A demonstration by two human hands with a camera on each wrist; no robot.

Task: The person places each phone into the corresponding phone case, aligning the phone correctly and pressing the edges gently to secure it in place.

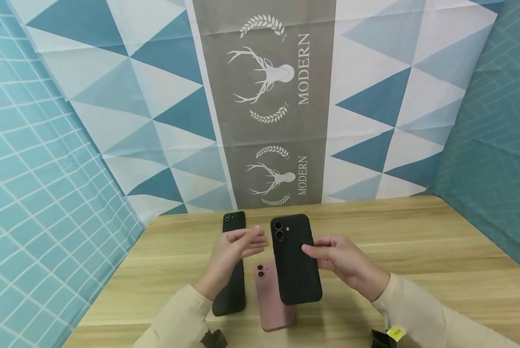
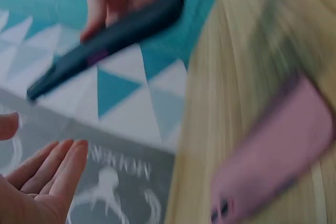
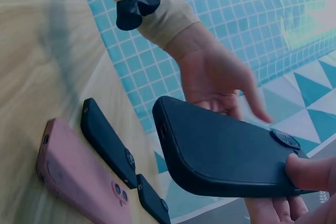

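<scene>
Phone (image 1: 295, 261) up in the right hand (image 1: 344, 263), pinched at its edge; left hand (image 1: 235, 251) spread at nine o'clock, two phones still waiting on the table (image 1: 416, 251).

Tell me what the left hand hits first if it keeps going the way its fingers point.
Most likely the black phone held by the right hand. The left hand is open, fingertips aimed at the phone's left edge, a small gap between. Depth is unclear, so it could pass just in front.

I'm seeing a matt, smooth black case (image 1: 295, 263), a matt pink case (image 1: 274, 302), and a light wood-grain desk (image 1: 416, 246).
</scene>
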